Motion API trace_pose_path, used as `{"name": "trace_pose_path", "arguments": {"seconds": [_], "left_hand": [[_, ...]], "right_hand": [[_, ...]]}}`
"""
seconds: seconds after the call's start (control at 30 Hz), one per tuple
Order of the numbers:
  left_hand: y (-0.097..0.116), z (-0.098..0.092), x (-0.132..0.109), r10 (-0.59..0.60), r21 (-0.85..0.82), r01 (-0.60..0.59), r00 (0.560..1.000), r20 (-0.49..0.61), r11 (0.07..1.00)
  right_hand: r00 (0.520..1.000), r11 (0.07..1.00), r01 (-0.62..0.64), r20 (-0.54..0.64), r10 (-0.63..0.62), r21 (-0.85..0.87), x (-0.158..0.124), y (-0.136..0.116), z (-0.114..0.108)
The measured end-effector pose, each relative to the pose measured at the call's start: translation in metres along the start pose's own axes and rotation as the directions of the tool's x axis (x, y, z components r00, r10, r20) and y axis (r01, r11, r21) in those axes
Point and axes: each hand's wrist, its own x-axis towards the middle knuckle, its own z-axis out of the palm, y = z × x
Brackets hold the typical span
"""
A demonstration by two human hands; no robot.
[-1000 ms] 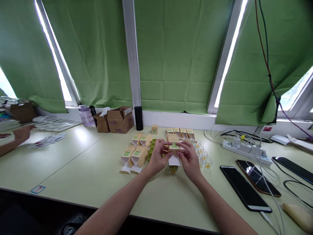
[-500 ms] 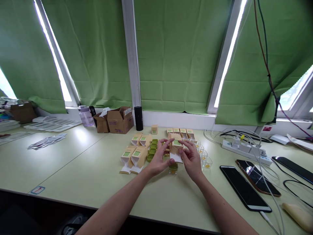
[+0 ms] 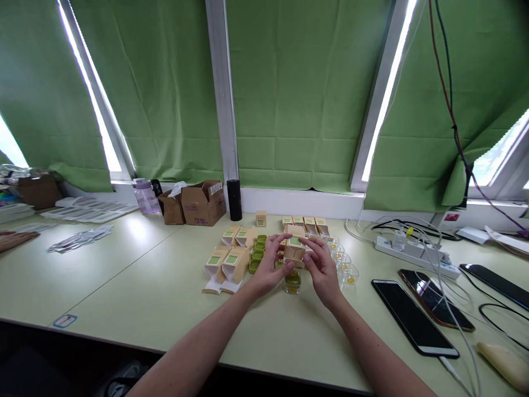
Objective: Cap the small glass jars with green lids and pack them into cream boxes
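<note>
My left hand (image 3: pixel 269 270) and my right hand (image 3: pixel 321 269) both grip a small tan carton with a green square label (image 3: pixel 295 249), held upright just above the table. A small glass jar with a green lid (image 3: pixel 292 281) stands on the table right below the carton. Several open tan cartons (image 3: pixel 226 267) lie to the left of my left hand. Green lids (image 3: pixel 257 255) sit in a column behind it. Clear jars (image 3: pixel 345 268) stand in a row to the right of my right hand.
More tan cartons (image 3: pixel 305 223) line the back. Brown cardboard boxes (image 3: pixel 197 203), a black cylinder (image 3: pixel 234 199) and a bottle (image 3: pixel 145 195) stand by the window. Phones (image 3: pixel 413 317), a power strip (image 3: pixel 417 255) and cables lie at right. Another person's hand (image 3: pixel 16 240) rests at far left.
The carton was turned from lying flat to upright and its white flap is no longer hanging out. The other person's hand at the far left drew back, then came into view again.
</note>
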Motion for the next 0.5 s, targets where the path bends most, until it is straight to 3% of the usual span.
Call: {"name": "trace_pose_path", "arguments": {"seconds": [0.5], "left_hand": [[-0.0047,0.0012,0.0033,-0.058,-0.164,0.038,0.991,-0.119,0.986]], "right_hand": [[0.996,0.999,0.033,0.084,-0.033,0.002,-0.004,-0.0059,0.0013]]}}
